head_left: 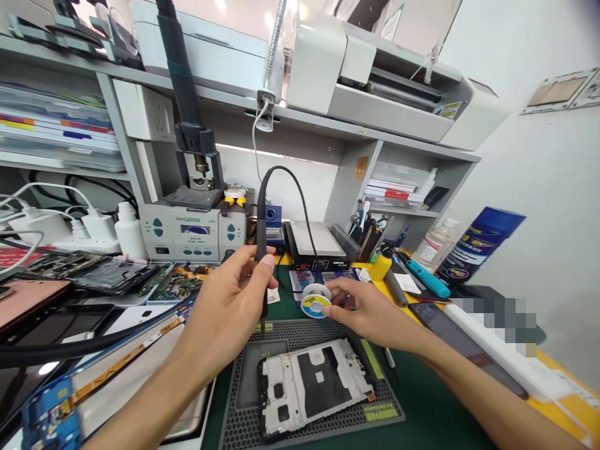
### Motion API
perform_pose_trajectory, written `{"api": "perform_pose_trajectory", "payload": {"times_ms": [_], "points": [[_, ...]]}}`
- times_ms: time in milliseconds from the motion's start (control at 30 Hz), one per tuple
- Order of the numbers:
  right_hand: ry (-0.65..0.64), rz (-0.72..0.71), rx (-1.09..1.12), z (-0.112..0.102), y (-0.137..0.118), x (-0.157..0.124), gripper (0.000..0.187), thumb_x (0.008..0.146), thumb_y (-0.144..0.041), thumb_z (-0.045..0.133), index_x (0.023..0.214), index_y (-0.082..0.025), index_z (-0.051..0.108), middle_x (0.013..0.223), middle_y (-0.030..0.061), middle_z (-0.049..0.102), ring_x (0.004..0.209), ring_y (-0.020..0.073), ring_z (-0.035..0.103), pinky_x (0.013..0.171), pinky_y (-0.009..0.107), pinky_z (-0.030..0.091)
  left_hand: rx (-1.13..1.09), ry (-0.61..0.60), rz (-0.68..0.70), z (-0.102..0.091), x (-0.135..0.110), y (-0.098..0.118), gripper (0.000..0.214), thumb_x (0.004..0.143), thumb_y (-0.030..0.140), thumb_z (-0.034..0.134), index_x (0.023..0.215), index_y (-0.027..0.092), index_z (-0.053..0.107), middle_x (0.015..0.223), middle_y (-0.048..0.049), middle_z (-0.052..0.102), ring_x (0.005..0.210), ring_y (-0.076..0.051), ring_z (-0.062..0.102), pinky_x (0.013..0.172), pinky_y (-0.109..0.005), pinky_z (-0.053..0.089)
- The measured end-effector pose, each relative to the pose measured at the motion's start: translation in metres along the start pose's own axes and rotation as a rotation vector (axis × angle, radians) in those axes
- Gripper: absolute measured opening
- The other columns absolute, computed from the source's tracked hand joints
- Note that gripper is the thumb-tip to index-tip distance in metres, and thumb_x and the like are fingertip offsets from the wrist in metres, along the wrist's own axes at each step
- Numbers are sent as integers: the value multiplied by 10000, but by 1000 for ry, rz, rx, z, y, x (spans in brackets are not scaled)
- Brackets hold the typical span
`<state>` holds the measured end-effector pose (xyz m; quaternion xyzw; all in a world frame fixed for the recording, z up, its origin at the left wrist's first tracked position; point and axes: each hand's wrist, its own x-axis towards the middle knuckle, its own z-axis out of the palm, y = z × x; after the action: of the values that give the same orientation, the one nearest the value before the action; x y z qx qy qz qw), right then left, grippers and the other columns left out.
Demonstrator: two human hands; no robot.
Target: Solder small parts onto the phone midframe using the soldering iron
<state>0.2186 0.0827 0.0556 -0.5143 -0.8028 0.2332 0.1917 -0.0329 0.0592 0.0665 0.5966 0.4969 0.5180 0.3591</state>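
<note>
My left hand (232, 294) is closed around a black soldering iron (261, 234), held upright with its lower end pointing down over the grey honeycomb mat (239, 425). The iron's cord arcs up and back toward a small black station (304, 257). A small spool of what looks like solder wire (315, 304), with a yellow and blue label, sits between the thumb and fingers of my right hand (359, 306). On the mat below both hands lies a silver and black phone mid-frame (325, 384), apart from them.
Phone parts and a silver phone back (135, 356) crowd the left side. Behind stand a hot-air station (194, 234) and a microscope-like arm (180, 81). To the right are a yellow bottle (380, 265), a blue spray can (485, 244) and a white bar (501, 350).
</note>
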Motion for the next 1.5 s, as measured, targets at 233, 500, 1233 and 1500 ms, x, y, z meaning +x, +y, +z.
{"api": "perform_pose_trajectory", "payload": {"times_ms": [233,500,1233,1500], "points": [[-45,-33,1,8,2,12,183,934,-346,669,1101,-276,689,1069,28,758,978,243,697,788,353,539,25,82,-5,-2,4,-2,423,964,632,534,1135,258,633,811,27,663,455,-110,484,395,-230,431],[-15,13,-106,-13,-25,-32,434,919,-523,681,1302,-323,639,1337,80,657,1093,306,654,865,423,545,30,41,17,-3,1,-3,381,989,593,530,1181,283,640,845,27,678,475,-101,501,444,-232,398],[-634,-76,-376,-14,-52,-7,811,606,-515,840,1289,-169,573,1170,107,597,1010,324,595,729,335,462,-93,47,113,-14,6,3,470,942,592,565,1181,192,625,827,-7,674,399,-80,444,349,-215,436],[-558,-44,-356,-14,-53,-28,727,558,-532,841,1143,-180,590,1028,65,582,827,261,557,607,303,381,-96,21,133,-15,5,5,489,933,605,574,1183,188,624,845,-10,675,367,-65,432,351,-219,408]]}}
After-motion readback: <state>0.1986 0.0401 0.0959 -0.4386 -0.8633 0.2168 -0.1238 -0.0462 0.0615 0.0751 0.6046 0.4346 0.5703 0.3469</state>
